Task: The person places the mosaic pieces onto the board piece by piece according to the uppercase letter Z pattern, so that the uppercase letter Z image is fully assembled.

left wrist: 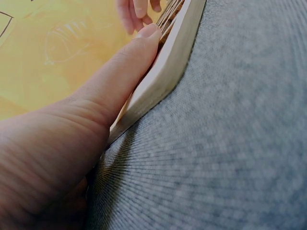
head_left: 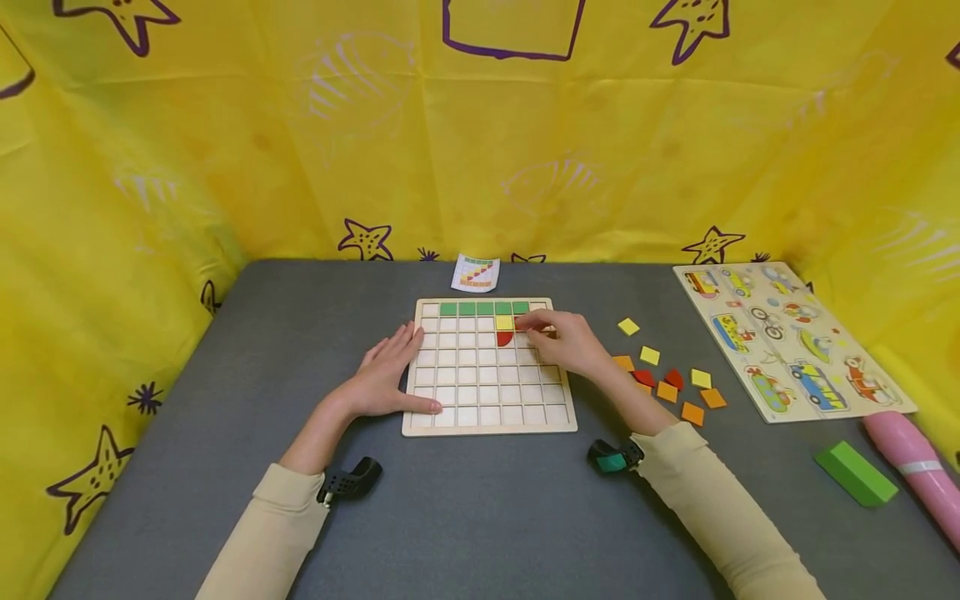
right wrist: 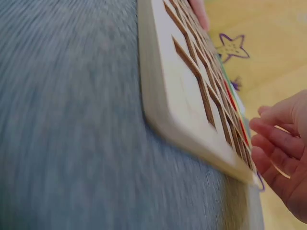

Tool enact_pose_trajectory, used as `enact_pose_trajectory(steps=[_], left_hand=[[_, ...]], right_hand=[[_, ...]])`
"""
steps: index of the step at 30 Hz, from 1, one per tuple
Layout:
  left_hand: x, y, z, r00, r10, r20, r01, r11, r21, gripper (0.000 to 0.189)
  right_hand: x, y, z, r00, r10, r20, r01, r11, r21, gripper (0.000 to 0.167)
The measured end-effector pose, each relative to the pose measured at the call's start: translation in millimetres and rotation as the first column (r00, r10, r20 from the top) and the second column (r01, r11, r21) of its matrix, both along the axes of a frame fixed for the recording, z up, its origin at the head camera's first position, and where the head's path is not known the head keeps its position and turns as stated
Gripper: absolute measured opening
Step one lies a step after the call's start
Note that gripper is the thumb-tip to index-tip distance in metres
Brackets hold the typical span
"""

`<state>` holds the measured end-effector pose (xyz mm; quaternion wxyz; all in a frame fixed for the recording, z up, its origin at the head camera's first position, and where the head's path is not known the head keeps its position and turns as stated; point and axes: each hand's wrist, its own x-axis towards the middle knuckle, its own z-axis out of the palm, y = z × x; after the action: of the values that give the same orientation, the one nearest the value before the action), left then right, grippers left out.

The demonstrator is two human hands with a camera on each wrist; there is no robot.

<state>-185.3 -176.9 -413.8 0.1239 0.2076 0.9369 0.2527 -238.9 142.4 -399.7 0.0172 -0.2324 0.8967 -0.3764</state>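
A wooden grid board (head_left: 487, 431) lies on the table, with a row of green squares (head_left: 486, 308) in its top cells. Below them sit a yellow square (head_left: 503, 322) and a red quarter-round tile (head_left: 504, 338). My left hand (head_left: 382, 375) rests along the board's left edge, its thumb (left wrist: 129, 60) over the rim and fingers spread straight. Over the upper right cells, my right hand (head_left: 566, 340) touches a second red tile (head_left: 517, 322), mostly hidden under the fingertips. In the right wrist view its fingers (right wrist: 273, 143) are loosely bent.
Right of the board lie loose yellow (head_left: 628, 327), orange (head_left: 692, 413) and red tiles (head_left: 673, 379). A small pattern card (head_left: 476, 273) lies behind the board. Farther right are a picture puzzle board (head_left: 795, 342), a green block (head_left: 856, 473) and a pink cylindrical object (head_left: 911, 458).
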Motion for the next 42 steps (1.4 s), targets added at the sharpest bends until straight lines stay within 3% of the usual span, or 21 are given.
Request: enact_pose_trajectory(steps=[7,14,19,26,34,42], left_hand=[[0.6,-2.1,-0.8,1.000,0.006,0.007,-0.006,1.000,0.003,0.125],[1.0,-4.0,-3.0,1.000,0.008,0.010,-0.008,1.000,0.005,0.124],[1.7,-3.9,-2.9,1.000,0.010,0.009,-0.010,1.000,0.014,0.124],[1.2,-2.9,-2.7,1.000,0.010,0.008,-0.010,1.000,0.010,0.124],[0.5,-0.6,-1.9,1.000,0.005,0.004,-0.005,1.000,0.011,0.124],[0.3,0.5,-1.6,1.000,0.004,0.005,-0.004,1.000,0.005,0.124]], right_hand=[[2.7,37.1,2.2,0.995,-0.089,-0.053,0.091,0.995,0.033,0.017],[-1.8,84.9,5.3,0.984,-0.148,-0.102,0.162,0.976,0.147,0.041],[-5.3,106.5,5.2,0.982,-0.170,-0.080,0.183,0.960,0.212,0.045],[-4.4,109.8,4.3,0.984,-0.170,-0.053,0.177,0.964,0.199,0.029],[-3.3,107.6,4.0,0.972,-0.237,0.008,0.232,0.958,0.168,0.034],[-1.1,104.1,3.5,0.974,-0.225,-0.005,0.223,0.964,0.148,0.031]])
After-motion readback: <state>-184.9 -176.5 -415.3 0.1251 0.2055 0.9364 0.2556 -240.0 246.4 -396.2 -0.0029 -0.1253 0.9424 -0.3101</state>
